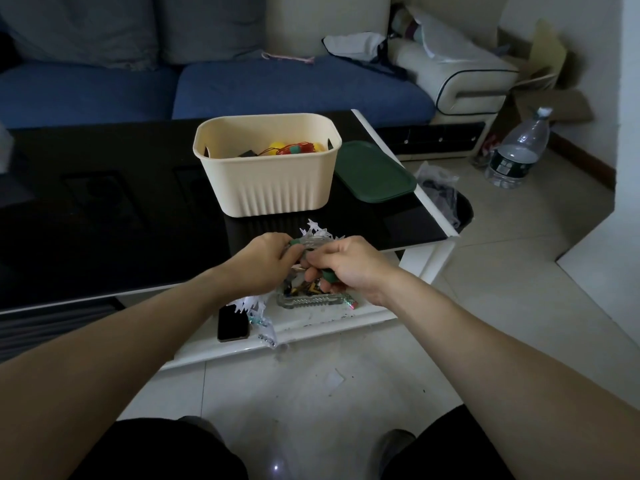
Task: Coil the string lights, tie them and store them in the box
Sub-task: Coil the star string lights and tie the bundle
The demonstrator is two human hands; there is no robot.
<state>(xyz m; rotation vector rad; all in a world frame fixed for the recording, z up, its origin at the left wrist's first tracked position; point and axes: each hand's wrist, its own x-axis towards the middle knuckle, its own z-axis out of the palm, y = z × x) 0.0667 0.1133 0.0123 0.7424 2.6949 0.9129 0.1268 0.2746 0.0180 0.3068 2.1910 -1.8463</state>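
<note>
String lights [317, 237], a clear bundle with white star shapes, sit between our two hands just above the near edge of the table, in front of the box; we start there and then go from biggest to smallest. Behind everything runs a blue sofa [242, 88] with grey cushions, and a cream armchair [460, 74] stands at its right end. Our black glass table [104, 209] with its white rim fills the middle. On it stands the cream box [270, 181], ribbed on its lower wall, already holding another coil with yellow and red parts [294, 148]. Just right of the box lies its dark green lid [374, 173], flat on the tabletop. On the floor to the right stands a large clear water bottle [519, 150]. On the white lower shelf we see a glass ashtray [311, 299] and a black phone [232, 323] lying flat, with a loose tail of the star string [258, 311] hanging down beside it. Our left hand [263, 265] grips the bundle, fingers curled round it. Our right hand [349, 266] pinches a green tie [327, 275] at the bundle.
</note>
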